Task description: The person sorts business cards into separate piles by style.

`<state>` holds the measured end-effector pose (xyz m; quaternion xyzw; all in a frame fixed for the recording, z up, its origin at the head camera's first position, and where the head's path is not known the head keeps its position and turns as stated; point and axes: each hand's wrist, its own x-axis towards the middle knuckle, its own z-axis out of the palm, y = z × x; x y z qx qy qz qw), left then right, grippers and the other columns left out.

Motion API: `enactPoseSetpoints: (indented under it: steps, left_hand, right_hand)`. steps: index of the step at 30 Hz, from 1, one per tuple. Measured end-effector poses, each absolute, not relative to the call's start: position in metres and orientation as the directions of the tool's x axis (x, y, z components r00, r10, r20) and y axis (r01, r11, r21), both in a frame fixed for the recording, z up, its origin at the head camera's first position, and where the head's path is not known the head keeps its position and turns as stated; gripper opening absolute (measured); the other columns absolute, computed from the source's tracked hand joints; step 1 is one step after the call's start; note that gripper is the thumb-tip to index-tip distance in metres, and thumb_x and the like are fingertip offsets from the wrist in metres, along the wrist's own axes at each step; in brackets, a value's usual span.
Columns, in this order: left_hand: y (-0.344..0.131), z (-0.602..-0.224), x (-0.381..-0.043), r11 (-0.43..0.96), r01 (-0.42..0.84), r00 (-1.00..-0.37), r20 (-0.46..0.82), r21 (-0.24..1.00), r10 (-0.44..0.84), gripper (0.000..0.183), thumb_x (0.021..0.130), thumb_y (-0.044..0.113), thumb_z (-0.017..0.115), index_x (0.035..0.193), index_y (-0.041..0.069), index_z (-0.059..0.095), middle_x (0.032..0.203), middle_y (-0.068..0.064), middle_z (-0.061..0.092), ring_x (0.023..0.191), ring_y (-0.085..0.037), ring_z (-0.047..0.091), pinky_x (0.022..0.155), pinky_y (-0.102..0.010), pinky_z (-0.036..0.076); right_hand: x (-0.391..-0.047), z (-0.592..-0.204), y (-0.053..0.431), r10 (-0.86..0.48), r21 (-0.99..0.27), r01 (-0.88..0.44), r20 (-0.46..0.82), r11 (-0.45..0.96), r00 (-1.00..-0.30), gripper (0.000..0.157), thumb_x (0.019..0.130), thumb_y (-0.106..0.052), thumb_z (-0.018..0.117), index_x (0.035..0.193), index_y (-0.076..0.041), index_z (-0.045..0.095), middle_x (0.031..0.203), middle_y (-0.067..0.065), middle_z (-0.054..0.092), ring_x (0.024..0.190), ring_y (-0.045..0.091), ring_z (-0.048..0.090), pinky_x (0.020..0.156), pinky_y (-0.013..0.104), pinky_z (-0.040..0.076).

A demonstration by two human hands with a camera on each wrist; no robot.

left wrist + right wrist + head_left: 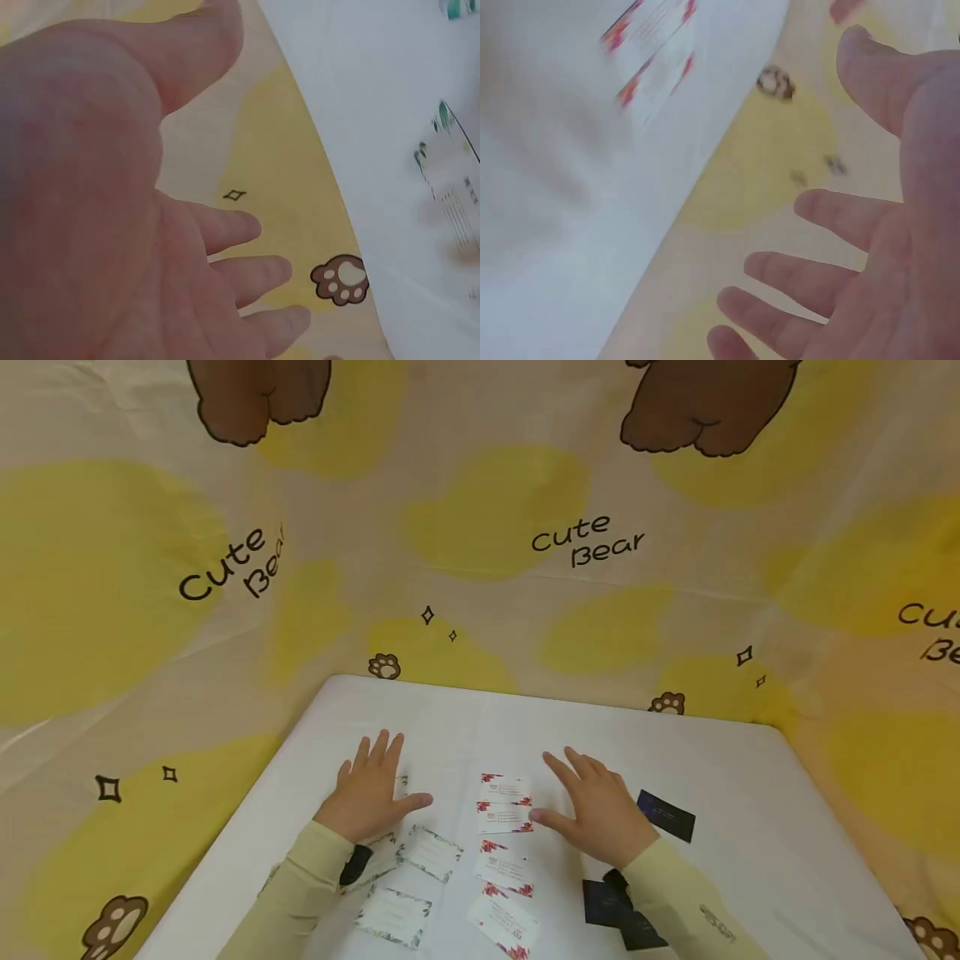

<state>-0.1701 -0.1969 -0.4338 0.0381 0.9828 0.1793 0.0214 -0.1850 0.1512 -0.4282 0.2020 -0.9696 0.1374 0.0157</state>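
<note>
My left hand (pixel 369 795) is spread with straight fingers over the left side of the table, holding nothing. Under and around it lie several white cards with green leaf borders (pixel 395 917), some partly hidden by the hand and sleeve. A column of several white cards with red floral corners (pixel 504 864) runs down the middle, the upper two overlapping. Just right of that column is my right hand (pixel 600 806), fingers extended and nothing in its grasp. Dark blue cards (pixel 666 816) lie beside and below the right wrist. Both wrist views show bare palms, the left palm (pixel 82 202) and right palm (pixel 937 225).
The cards rest on a white table (pixel 720 777) with rounded corners. Behind and beside it hangs a yellow and beige cloth (pixel 480 610) printed with bears, paw prints and lettering. A black band (pixel 356 865) sits at the left wrist.
</note>
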Motion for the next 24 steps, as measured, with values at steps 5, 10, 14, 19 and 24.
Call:
enactPoseSetpoints:
  steps: [5, 10, 14, 19, 24]
  left_hand:
    - [-0.203, -0.434, -0.166, 0.930, 0.070, -0.997, -0.001, 0.361, 0.075, 0.107, 0.093, 0.052, 0.081, 0.169, -0.002, 0.027, 0.176, -0.029, 0.022, 0.162, -0.057, 0.021, 0.124, -0.075, 0.027]
    - [-0.205, -0.440, -0.161, 0.944, 0.051, -0.999, 0.001, 0.327, 0.054, 0.108, 0.088, 0.045, 0.088, 0.167, -0.003, 0.032, 0.174, -0.028, 0.030, 0.160, -0.056, 0.029, 0.123, -0.072, 0.033]
    - [-0.197, -0.443, -0.171, 0.940, 0.093, -0.995, 0.001, 0.329, 0.098, 0.104, 0.084, 0.037, 0.093, 0.164, -0.003, 0.039, 0.171, -0.025, 0.039, 0.158, -0.052, 0.037, 0.122, -0.069, 0.038]
    - [-0.187, -0.450, -0.193, 0.928, 0.107, -0.988, -0.064, 0.358, 0.139, 0.093, 0.082, 0.023, 0.095, 0.160, 0.003, 0.049, 0.165, -0.018, 0.051, 0.154, -0.042, 0.047, 0.124, -0.058, 0.041]
    - [-0.177, -0.461, -0.214, 0.921, 0.113, -0.974, -0.143, 0.374, 0.178, 0.079, 0.082, 0.014, 0.093, 0.153, 0.007, 0.060, 0.154, -0.012, 0.063, 0.146, -0.034, 0.057, 0.123, -0.051, 0.044]
  right_hand:
    - [-0.208, -0.426, 0.091, -0.540, -0.264, -0.534, 0.056, 0.803, -0.840, 0.086, 0.094, -0.061, 0.077, 0.164, -0.021, 0.048, 0.169, 0.018, 0.045, 0.150, 0.046, 0.050, 0.121, 0.065, 0.041]
    - [-0.221, -0.434, 0.042, -0.656, -0.259, -0.637, 0.014, 0.726, -0.754, 0.086, 0.095, -0.064, 0.074, 0.165, -0.021, 0.047, 0.168, 0.016, 0.048, 0.149, 0.043, 0.052, 0.119, 0.063, 0.044]
    - [-0.230, -0.442, 0.032, -0.648, -0.219, -0.629, -0.025, 0.746, -0.761, 0.087, 0.094, -0.066, 0.073, 0.165, -0.021, 0.047, 0.167, 0.013, 0.051, 0.148, 0.040, 0.055, 0.118, 0.059, 0.047]
    - [-0.247, -0.456, 0.034, -0.602, -0.191, -0.585, -0.042, 0.788, -0.798, 0.090, 0.090, -0.063, 0.081, 0.161, -0.017, 0.050, 0.161, 0.009, 0.057, 0.145, 0.035, 0.058, 0.116, 0.054, 0.050]
    - [-0.257, -0.478, 0.038, -0.541, -0.244, -0.508, -0.088, 0.826, -0.837, 0.087, 0.088, -0.057, 0.086, 0.157, -0.014, 0.055, 0.156, 0.006, 0.062, 0.141, 0.030, 0.060, 0.116, 0.048, 0.050]
